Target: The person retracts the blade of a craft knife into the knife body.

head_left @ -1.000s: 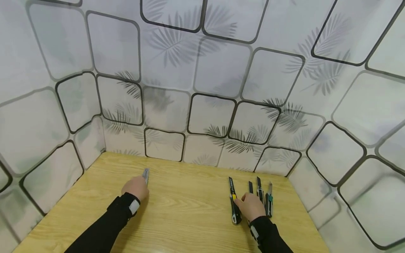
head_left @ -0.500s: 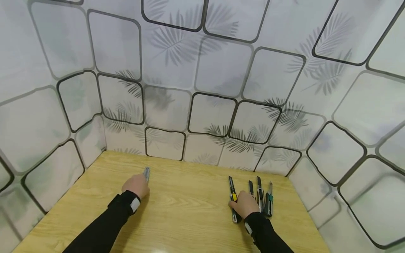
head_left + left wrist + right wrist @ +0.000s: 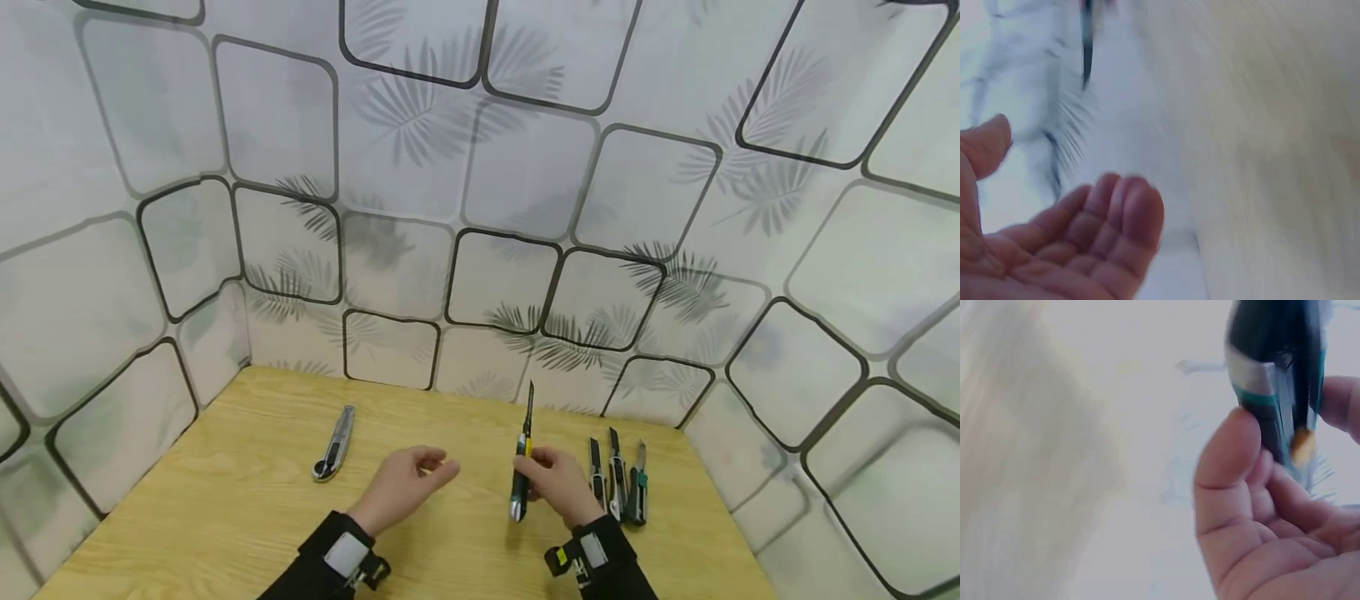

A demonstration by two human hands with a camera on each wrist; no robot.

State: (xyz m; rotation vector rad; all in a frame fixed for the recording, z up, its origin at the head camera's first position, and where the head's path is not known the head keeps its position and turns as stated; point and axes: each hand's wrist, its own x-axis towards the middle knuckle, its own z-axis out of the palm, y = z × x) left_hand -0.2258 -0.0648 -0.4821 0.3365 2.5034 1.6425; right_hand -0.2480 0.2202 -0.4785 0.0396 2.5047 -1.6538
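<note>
In the head view my right hand (image 3: 558, 483) pinches a black utility knife (image 3: 519, 487) with a yellow part, raised off the table and pointing blade up toward the wall. The right wrist view shows this knife's handle (image 3: 1259, 412) between thumb and fingers, with teal and silver bands and a blurred orange-yellow part. My left hand (image 3: 401, 490) is in the air left of it, fingers relaxed and bent a little, holding nothing. In the left wrist view its palm (image 3: 1079, 250) faces up. A grey utility knife (image 3: 335, 442) lies on the table, left of the left hand.
Three more utility knives lie side by side right of my right hand: a dark one (image 3: 596, 477), a black and silver one (image 3: 617, 475) and a green and black one (image 3: 638, 492). Patterned sheeting (image 3: 397, 267) walls the wooden table (image 3: 442, 425) behind and at both sides.
My left hand has let go of the grey knife and moved right, toward the middle. My right hand has picked up the black and yellow knife and moved it slightly left.
</note>
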